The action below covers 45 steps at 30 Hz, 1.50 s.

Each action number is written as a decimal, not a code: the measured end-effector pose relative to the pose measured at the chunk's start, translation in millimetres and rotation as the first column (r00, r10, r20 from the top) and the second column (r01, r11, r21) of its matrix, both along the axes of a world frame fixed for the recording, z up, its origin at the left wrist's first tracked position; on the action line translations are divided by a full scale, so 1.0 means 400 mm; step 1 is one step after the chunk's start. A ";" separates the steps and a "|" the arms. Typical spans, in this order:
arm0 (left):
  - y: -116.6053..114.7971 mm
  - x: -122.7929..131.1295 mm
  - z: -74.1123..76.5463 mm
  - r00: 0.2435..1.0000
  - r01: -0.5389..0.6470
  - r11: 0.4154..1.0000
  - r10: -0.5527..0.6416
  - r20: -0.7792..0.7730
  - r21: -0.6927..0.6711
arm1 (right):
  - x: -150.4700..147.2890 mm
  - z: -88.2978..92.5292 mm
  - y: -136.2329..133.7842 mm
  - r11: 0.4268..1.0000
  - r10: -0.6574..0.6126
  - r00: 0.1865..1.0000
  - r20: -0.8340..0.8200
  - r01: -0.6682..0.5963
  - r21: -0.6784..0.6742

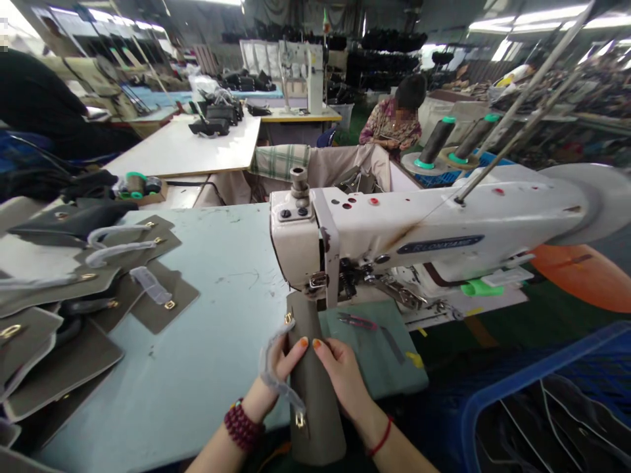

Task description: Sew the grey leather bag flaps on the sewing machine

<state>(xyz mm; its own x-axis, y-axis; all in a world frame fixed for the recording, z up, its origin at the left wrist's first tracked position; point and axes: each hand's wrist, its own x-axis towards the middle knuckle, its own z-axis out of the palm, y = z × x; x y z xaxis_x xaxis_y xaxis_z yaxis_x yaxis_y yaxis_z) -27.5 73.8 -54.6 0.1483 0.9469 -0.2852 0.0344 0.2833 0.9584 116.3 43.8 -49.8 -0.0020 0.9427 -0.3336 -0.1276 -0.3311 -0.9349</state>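
A grey-brown bag panel (pixel 315 407) runs lengthwise toward me from beneath the head of a white sewing machine (pixel 394 223). Gold buckles join a plastic-wrapped handle (pixel 269 361) to its left side. My left hand (pixel 282 362) grips the panel's left edge, thumb on top, with the handle looping over the wrist side. On the opposite edge my right hand (pixel 341 369) is closed, its thumb also on top and close to the left thumb. The fingers under the panel are hidden. The panel's far end lies at the needle area, where the needle itself cannot be made out.
Pink-handled thread snips (pixel 357 321) lie on a green pad (pixel 394 374) right of the panel. Several bag panels with wrapped handles (pixel 160 295) are piled on the left of the pale blue table (pixel 217 368). A blue crate (pixel 473 407) stands at lower right. Another person (pixel 394 121) sits beyond the machine.
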 end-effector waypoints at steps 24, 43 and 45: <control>0.071 0.026 0.110 0.972 -0.028 0.997 0.045 0.229 -0.075 | 0.016 0.028 0.030 0.993 0.027 0.953 0.302 -0.060 0.099; 0.179 0.009 0.073 0.980 0.020 0.999 -0.025 0.196 0.026 | 0.004 0.037 0.127 0.984 -0.031 0.958 0.284 -0.021 0.178; 0.190 0.004 0.067 0.984 0.030 0.996 -0.044 0.173 0.081 | 0.002 0.036 0.137 0.981 -0.038 0.962 0.270 -0.015 0.192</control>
